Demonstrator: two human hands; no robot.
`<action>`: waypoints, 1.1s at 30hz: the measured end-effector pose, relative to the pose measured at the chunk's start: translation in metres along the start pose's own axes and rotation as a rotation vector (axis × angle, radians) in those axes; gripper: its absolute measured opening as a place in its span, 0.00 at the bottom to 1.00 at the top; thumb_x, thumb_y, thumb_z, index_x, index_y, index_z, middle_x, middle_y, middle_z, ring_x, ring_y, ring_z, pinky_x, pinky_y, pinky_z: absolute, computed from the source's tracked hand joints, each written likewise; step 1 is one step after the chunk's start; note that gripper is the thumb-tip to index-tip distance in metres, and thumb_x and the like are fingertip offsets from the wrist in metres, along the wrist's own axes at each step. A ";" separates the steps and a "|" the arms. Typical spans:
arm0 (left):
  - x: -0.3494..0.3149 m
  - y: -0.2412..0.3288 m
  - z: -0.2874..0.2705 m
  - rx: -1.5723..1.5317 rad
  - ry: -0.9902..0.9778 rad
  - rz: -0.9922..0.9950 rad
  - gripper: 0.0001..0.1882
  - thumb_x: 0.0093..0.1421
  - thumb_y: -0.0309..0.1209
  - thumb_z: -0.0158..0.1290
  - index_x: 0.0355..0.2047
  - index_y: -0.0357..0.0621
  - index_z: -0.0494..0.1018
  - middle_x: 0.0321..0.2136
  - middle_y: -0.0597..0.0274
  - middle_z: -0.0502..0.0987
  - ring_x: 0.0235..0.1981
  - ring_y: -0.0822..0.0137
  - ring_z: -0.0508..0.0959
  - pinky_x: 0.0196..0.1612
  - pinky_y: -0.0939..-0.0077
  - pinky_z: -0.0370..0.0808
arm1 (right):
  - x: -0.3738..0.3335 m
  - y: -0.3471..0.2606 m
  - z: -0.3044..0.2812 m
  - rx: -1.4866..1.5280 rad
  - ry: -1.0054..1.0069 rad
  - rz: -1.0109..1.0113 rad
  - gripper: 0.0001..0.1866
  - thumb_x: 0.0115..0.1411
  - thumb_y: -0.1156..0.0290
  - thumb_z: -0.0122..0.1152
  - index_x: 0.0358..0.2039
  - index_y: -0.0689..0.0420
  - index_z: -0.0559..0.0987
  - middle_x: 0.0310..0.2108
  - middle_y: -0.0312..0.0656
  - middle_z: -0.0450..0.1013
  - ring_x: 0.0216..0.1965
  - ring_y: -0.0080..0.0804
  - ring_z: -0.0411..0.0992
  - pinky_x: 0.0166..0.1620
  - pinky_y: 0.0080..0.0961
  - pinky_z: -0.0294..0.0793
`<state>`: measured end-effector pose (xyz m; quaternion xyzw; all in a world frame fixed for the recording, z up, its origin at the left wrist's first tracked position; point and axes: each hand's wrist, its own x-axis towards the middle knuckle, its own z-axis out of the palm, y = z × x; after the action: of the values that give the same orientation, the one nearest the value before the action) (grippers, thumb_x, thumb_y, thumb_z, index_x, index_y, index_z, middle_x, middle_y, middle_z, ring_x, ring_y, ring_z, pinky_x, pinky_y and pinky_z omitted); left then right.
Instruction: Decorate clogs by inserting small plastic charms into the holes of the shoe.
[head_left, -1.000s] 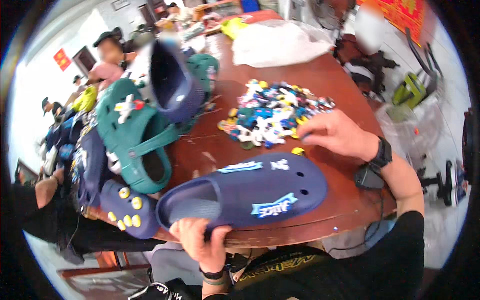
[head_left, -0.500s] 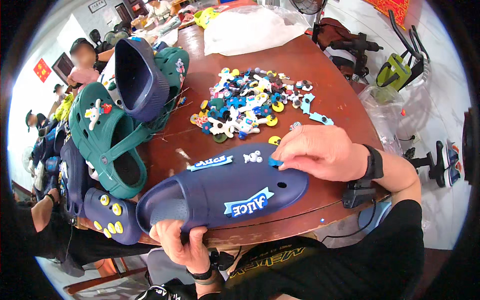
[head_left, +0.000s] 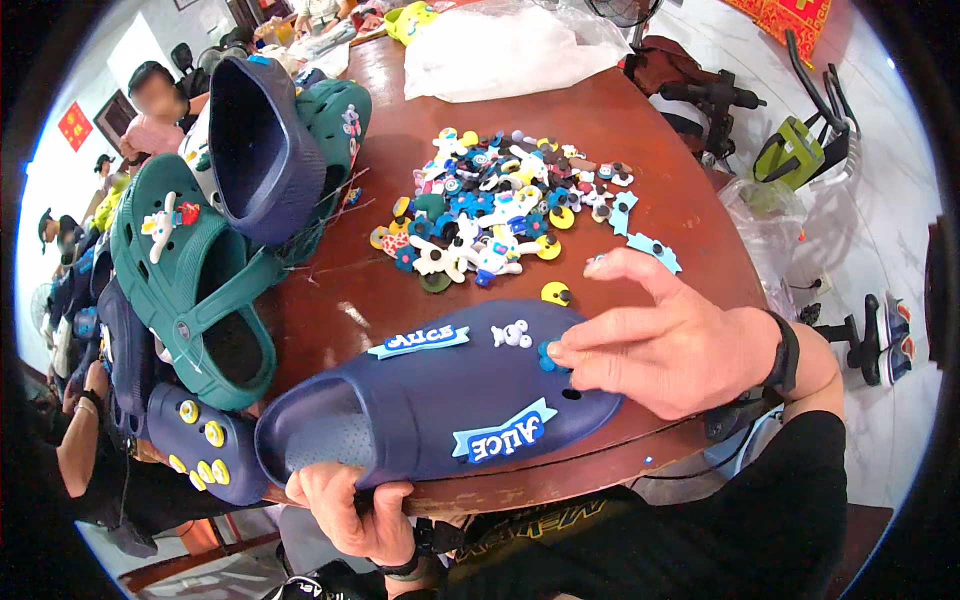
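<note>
The left hand (head_left: 350, 505) grips the heel end of a navy blue clog (head_left: 440, 410) from below, fingers curled shut around the rim, holding it flat on the near edge of the round wooden table (head_left: 680, 200) so its holed top faces up. The right hand (head_left: 670, 345) lies over the toe, fingertips pressed together on a small blue charm (head_left: 548, 352) at one hole, index lifted loose; the pile of charms (head_left: 500, 215) lies just behind, within reach, and decorated green and navy clogs (head_left: 190, 290) are stacked at the left
</note>
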<state>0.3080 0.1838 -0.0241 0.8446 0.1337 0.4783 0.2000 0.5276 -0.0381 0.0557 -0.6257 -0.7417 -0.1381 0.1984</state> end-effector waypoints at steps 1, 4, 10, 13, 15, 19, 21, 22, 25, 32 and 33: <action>0.000 0.001 0.000 0.015 -0.001 -0.001 0.21 0.45 0.41 0.65 0.31 0.41 0.69 0.24 0.62 0.66 0.27 0.60 0.64 0.42 0.64 0.58 | -0.001 0.003 0.001 0.035 -0.003 0.024 0.06 0.54 0.73 0.61 0.33 0.58 0.79 0.32 0.35 0.78 0.39 0.29 0.74 0.61 0.52 0.56; 0.000 0.000 0.003 -0.009 0.011 -0.025 0.21 0.45 0.41 0.65 0.30 0.41 0.69 0.24 0.62 0.66 0.28 0.61 0.63 0.42 0.65 0.58 | -0.001 0.012 -0.003 0.264 -0.008 0.177 0.05 0.56 0.73 0.61 0.34 0.55 0.80 0.31 0.34 0.77 0.36 0.29 0.73 0.61 0.49 0.56; -0.002 0.000 0.009 -0.048 0.086 -0.031 0.17 0.47 0.38 0.63 0.29 0.41 0.69 0.24 0.62 0.66 0.30 0.61 0.62 0.43 0.65 0.58 | -0.004 0.030 0.008 0.672 0.075 0.417 0.04 0.56 0.71 0.65 0.33 0.52 0.82 0.34 0.30 0.79 0.34 0.30 0.71 0.56 0.35 0.61; -0.002 0.003 0.010 -0.047 0.096 -0.051 0.16 0.47 0.36 0.62 0.29 0.41 0.69 0.24 0.63 0.66 0.30 0.62 0.62 0.44 0.66 0.58 | -0.003 0.027 0.010 0.717 0.109 0.464 0.03 0.55 0.70 0.66 0.31 0.52 0.82 0.34 0.30 0.79 0.38 0.30 0.70 0.53 0.29 0.63; -0.003 0.003 0.010 -0.046 0.106 -0.053 0.16 0.47 0.36 0.62 0.29 0.42 0.69 0.24 0.63 0.66 0.30 0.62 0.63 0.44 0.66 0.58 | -0.004 0.025 0.010 0.650 0.122 0.462 0.03 0.54 0.70 0.67 0.30 0.52 0.83 0.34 0.29 0.79 0.40 0.30 0.69 0.52 0.26 0.63; -0.003 0.004 0.010 -0.042 0.107 -0.080 0.16 0.49 0.39 0.62 0.27 0.42 0.69 0.24 0.64 0.67 0.30 0.63 0.63 0.44 0.67 0.58 | -0.004 0.022 0.006 0.315 0.092 0.248 0.07 0.51 0.69 0.68 0.32 0.51 0.82 0.35 0.29 0.76 0.46 0.33 0.67 0.52 0.36 0.63; -0.001 0.002 0.009 -0.039 0.100 -0.070 0.16 0.49 0.39 0.62 0.27 0.42 0.69 0.24 0.64 0.67 0.30 0.63 0.63 0.44 0.67 0.58 | 0.001 0.018 -0.002 0.084 0.041 0.115 0.09 0.48 0.68 0.66 0.32 0.52 0.81 0.35 0.31 0.72 0.47 0.34 0.66 0.54 0.47 0.60; 0.000 0.002 0.009 -0.038 0.095 -0.056 0.16 0.50 0.39 0.61 0.27 0.42 0.69 0.24 0.64 0.67 0.30 0.63 0.63 0.44 0.67 0.58 | 0.003 0.015 -0.005 0.090 0.036 0.117 0.09 0.48 0.68 0.66 0.32 0.52 0.81 0.35 0.31 0.72 0.47 0.34 0.66 0.54 0.47 0.60; 0.000 0.002 0.010 -0.053 0.119 -0.060 0.14 0.49 0.38 0.61 0.27 0.42 0.70 0.24 0.64 0.66 0.30 0.64 0.63 0.43 0.68 0.57 | 0.006 0.012 -0.003 -0.010 -0.019 0.007 0.12 0.46 0.72 0.67 0.34 0.60 0.80 0.37 0.34 0.72 0.43 0.36 0.69 0.59 0.58 0.55; 0.001 0.008 0.012 -0.065 0.108 -0.096 0.12 0.48 0.33 0.61 0.28 0.43 0.70 0.24 0.64 0.65 0.32 0.64 0.61 0.43 0.69 0.57 | -0.003 0.033 -0.001 0.191 0.071 0.137 0.05 0.56 0.69 0.58 0.26 0.54 0.79 0.34 0.35 0.74 0.43 0.33 0.70 0.53 0.41 0.61; 0.000 0.008 0.011 -0.068 0.103 -0.114 0.12 0.47 0.32 0.61 0.28 0.42 0.70 0.25 0.64 0.66 0.32 0.64 0.61 0.43 0.68 0.57 | -0.011 0.048 0.002 0.158 0.114 0.194 0.06 0.59 0.68 0.58 0.28 0.52 0.80 0.34 0.34 0.76 0.41 0.34 0.72 0.50 0.38 0.63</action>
<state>0.3174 0.1745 -0.0253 0.8025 0.1755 0.5133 0.2484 0.5760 -0.0380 0.0469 -0.6679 -0.6739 -0.0947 0.3014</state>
